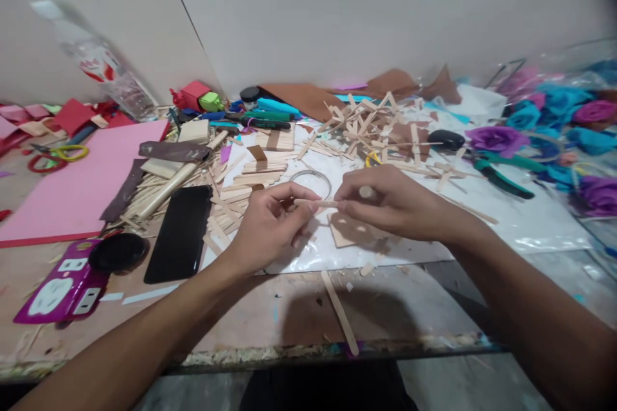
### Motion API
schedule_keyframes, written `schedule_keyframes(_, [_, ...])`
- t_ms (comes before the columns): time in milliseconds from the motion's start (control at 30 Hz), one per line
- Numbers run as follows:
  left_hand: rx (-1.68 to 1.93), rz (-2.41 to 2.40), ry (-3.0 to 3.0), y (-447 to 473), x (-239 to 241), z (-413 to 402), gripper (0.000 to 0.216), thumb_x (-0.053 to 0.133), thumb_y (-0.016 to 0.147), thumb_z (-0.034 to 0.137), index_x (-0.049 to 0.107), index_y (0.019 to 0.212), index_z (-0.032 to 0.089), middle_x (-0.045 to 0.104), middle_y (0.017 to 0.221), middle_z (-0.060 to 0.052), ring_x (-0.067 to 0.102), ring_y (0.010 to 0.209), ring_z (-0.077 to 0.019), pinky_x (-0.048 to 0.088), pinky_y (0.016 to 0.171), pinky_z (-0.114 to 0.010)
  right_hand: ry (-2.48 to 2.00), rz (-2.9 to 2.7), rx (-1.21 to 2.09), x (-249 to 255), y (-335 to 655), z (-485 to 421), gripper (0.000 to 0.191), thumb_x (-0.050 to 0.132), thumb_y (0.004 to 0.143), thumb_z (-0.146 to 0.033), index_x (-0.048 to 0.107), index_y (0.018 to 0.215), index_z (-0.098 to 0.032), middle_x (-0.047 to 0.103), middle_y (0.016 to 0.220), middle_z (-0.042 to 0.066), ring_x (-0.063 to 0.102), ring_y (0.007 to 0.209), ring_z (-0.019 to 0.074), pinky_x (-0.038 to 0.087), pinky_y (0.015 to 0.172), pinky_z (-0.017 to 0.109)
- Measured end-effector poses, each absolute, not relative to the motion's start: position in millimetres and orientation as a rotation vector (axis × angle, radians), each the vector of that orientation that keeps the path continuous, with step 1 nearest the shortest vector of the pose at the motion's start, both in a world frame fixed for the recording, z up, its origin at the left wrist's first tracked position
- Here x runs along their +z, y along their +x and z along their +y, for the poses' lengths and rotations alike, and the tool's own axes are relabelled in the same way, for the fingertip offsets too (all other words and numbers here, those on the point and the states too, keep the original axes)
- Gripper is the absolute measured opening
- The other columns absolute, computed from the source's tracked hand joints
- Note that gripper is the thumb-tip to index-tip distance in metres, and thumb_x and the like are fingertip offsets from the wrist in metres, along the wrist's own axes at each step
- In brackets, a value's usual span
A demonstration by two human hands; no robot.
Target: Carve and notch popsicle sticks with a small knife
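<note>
Left grip (270,221) and right grip (385,202) pinch a wooden stick (328,203) between their fingertips.

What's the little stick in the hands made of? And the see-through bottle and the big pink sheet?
The stick looks like bare wood: pale tan and dull, with no shiny coat showing.
The bottle is probably thin, smooth plastic, because it's clear, though blurry here.
The pink sheet looks flat and matt, maybe card or thin foam; I can't tell which.
</note>
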State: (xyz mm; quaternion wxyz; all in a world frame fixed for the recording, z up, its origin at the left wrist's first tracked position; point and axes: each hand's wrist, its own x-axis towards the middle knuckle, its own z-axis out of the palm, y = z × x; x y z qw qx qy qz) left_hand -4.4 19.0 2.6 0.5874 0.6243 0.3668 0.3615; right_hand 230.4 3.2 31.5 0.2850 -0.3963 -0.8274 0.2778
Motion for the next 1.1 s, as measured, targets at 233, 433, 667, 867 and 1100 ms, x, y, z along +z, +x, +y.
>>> schedule_keyframes(233, [0.718, 0.723, 1.16, -1.9, 2.7, 16.3, 0.024, 0.083, 0.084, 0.033, 0.068, 0.091, 0.015, 0.059, 0.052, 0.004, 0.047, 0.037, -0.005, 0.039, 0.037, -0.015, -1.036, -2.156, 0.852, 34.4, 222.9, -3.9, 0.022, 0.063, 0.098, -0.031, 0.072, 0.087, -0.015, 0.057, 0.064, -0.003, 0.046, 0.058, 0.0101, 0.034, 0.055, 0.023])
schedule_keyframes(433, [0.61, 0.644, 1.057, -6.0, 6.6, 19.6, 0.02, 0.079, 0.087, 0.031, 0.067, 0.091, 0.016, 0.062, 0.054, 0.003, 0.048, 0.037, -0.0055, 0.039, 0.036, -0.014, -0.89, -2.134, 0.806, 33.4, 219.5, -6.4, 0.016, 0.064, 0.099, -0.028, 0.07, 0.09, -0.016, 0.061, 0.07, -0.002, 0.049, 0.062, 0.0094, 0.037, 0.059, 0.022])
schedule_keyframes(667, [0.611, 0.618, 1.049, -5.7, 4.5, 21.0, 0.019, 0.078, 0.088, 0.03, 0.067, 0.091, 0.016, 0.065, 0.06, 0.001, 0.055, 0.043, -0.0081, 0.045, 0.036, -0.016, -0.897, -2.116, 0.787, 29.7, 218.1, -6.3, 0.018, 0.066, 0.099, -0.029, 0.072, 0.09, -0.016, 0.06, 0.067, -0.002, 0.048, 0.06, 0.0092, 0.036, 0.057, 0.022])
schedule_keyframes(867, [0.628, 0.605, 1.109, -8.5, 4.0, 22.1, 0.018, 0.077, 0.089, 0.03, 0.065, 0.089, 0.016, 0.067, 0.063, 0.0, 0.06, 0.045, -0.0104, 0.048, 0.037, -0.017, -0.96, -2.093, 0.851, 28.3, 216.6, -6.5, 0.022, 0.066, 0.099, -0.035, 0.074, 0.091, -0.016, 0.059, 0.067, -0.002, 0.045, 0.06, 0.0101, 0.034, 0.056, 0.023])
schedule_keyframes(1100, [0.641, 0.575, 1.151, -9.6, 5.1, 18.4, 0.02, 0.077, 0.088, 0.031, 0.064, 0.088, 0.016, 0.07, 0.064, -0.001, 0.058, 0.042, -0.0094, 0.048, 0.038, -0.018, -0.857, -2.068, 0.825, 35.5, 210.9, -12.4, 0.017, 0.066, 0.099, -0.029, 0.071, 0.089, -0.016, 0.063, 0.068, -0.002, 0.048, 0.057, 0.0084, 0.036, 0.053, 0.021])
